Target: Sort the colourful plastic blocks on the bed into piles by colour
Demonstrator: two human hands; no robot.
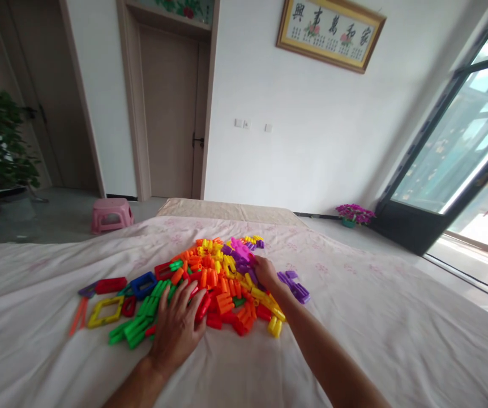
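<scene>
A heap of colourful plastic toy building pieces lies on the bed sheet. My left hand (pixel 178 317) rests on the near left side of the heap, palm down with its fingers spread. Under and beside it are green pieces (pixel 136 330), and a red piece (pixel 202 307) lies against the thumb side. My right hand (pixel 265 271) reaches to the heap's right side, its fingers bent and closed by the purple pieces (pixel 244 265). A bright pink piece (pixel 239 248) is just beyond those fingertips. What they grip is partly hidden. Orange pieces (pixel 225 303) fill the middle, between the hands.
Loose purple pieces (pixel 297 289) lie right of my right forearm. At the left are a yellow square frame (pixel 106 311) and a blue frame (pixel 143 285). A pale sheet (pixel 375 340) with folds spreads underneath. Past its edge stand a pink stool (pixel 112 215) and a flower pot (pixel 348 223).
</scene>
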